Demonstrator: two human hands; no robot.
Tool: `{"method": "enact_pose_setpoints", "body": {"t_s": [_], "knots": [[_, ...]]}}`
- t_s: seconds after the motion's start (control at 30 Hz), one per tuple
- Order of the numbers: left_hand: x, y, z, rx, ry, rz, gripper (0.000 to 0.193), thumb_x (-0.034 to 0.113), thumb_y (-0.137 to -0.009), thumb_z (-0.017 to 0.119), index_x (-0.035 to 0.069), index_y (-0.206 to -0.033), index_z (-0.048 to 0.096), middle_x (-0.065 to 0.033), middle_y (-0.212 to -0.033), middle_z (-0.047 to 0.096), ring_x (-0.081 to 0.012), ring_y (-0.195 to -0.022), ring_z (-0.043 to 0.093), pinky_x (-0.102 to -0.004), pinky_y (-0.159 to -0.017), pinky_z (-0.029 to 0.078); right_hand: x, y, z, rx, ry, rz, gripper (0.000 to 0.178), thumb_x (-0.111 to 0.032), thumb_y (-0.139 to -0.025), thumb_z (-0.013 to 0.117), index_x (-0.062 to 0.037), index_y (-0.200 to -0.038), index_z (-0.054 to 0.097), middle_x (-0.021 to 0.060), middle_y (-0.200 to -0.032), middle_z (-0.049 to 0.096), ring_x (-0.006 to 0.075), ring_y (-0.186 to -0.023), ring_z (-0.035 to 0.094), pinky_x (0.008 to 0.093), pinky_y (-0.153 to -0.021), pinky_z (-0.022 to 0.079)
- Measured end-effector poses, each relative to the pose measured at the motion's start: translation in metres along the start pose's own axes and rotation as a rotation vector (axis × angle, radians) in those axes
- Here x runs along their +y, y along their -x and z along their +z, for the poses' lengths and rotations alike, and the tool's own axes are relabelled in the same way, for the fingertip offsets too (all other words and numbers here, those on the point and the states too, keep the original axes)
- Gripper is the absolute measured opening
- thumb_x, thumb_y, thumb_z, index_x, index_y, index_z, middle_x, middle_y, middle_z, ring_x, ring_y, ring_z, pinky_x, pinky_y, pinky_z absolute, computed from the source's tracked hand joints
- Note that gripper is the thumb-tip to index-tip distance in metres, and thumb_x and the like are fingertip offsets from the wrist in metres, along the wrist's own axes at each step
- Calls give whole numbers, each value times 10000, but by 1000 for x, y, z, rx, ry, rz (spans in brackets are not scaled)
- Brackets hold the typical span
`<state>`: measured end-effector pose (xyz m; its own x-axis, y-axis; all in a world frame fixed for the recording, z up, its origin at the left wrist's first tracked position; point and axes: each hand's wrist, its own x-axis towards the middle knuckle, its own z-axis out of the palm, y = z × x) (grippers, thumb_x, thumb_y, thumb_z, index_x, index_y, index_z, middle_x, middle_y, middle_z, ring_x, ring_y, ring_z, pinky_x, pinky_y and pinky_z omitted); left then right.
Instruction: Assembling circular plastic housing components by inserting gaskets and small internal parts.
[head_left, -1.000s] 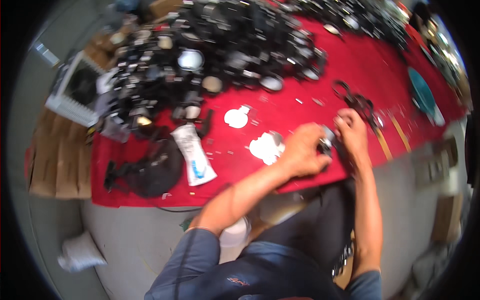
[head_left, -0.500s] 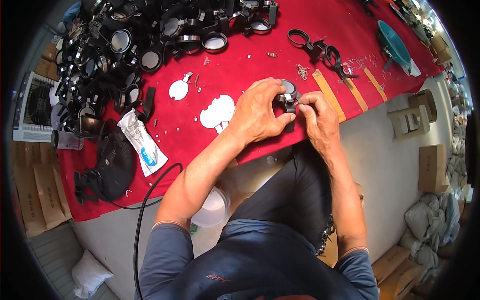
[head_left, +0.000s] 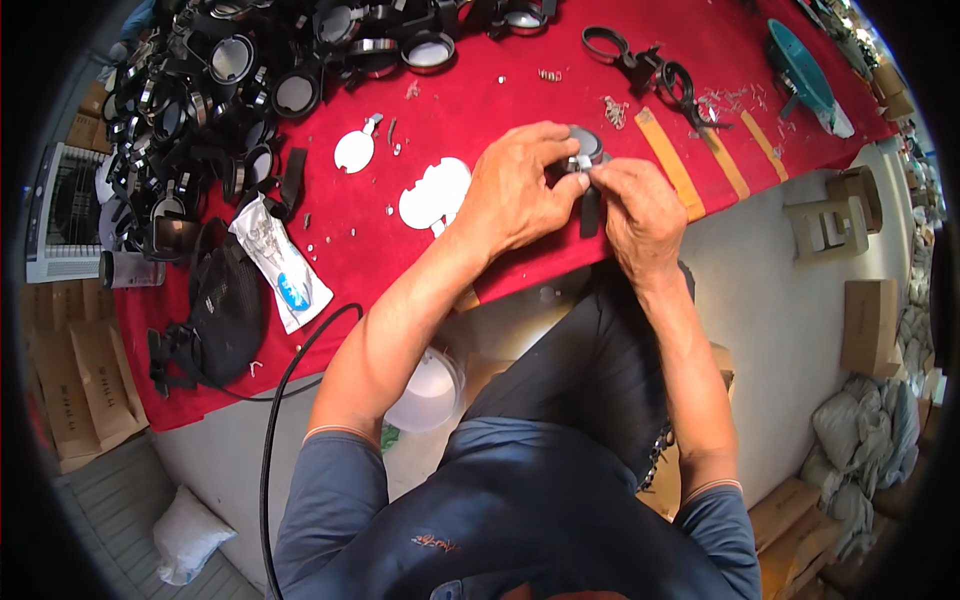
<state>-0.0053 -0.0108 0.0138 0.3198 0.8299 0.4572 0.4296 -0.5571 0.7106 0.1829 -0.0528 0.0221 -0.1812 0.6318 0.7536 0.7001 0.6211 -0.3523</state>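
Your left hand (head_left: pixel 522 190) grips the round black lens fitting (head_left: pixel 583 147) at the red bench's (head_left: pixel 520 90) near edge; your right hand (head_left: pixel 640 215) pinches its lower side, both equally close; its strap (head_left: pixel 590 212) hangs toward you.

Bright, even daylight lit the scene, and the red table cover (head_left: pixel 500 90) appeared strongly saturated. Shadows were soft and short; a dim patch lay under the left hand (head_left: pixel 520 190) and right hand (head_left: pixel 635 215) near the table's front edge. Glare whitened the round lenses (head_left: pixel 290 90) heaped at the table's far left corner and the pale discs (head_left: pixel 435 195) beside the hands. The fisheye lens bent the table's edges into arcs and closed the frame in a black ring. Detail was sharp at the centre and softened toward the rim, where the sacks (head_left: pixel 870 420) at right smeared.
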Motion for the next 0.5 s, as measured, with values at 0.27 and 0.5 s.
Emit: {"method": "enact_pose_setpoints", "body": {"t_s": [0.27,0.5], "knots": [[12,-7,-2,-38,85,-171,394,234,-861,809,14,-1188,809,-200,-1312,751,-321,-1065,758,-388,-939,610,-4,9,4,94,-34,175,185,40,-875,789,-32,-1045,776,130,-966,778,302,-909,773,370,-798,620],[12,-6,-2,-47,87,-216,395,194,-871,817,29,-1229,803,-171,-1329,758,-284,-1195,747,-357,-1021,579,-17,19,9,75,-74,373,165,-37,-931,773,-33,-1095,794,142,-1036,779,307,-945,770,387,-833,613]]}}
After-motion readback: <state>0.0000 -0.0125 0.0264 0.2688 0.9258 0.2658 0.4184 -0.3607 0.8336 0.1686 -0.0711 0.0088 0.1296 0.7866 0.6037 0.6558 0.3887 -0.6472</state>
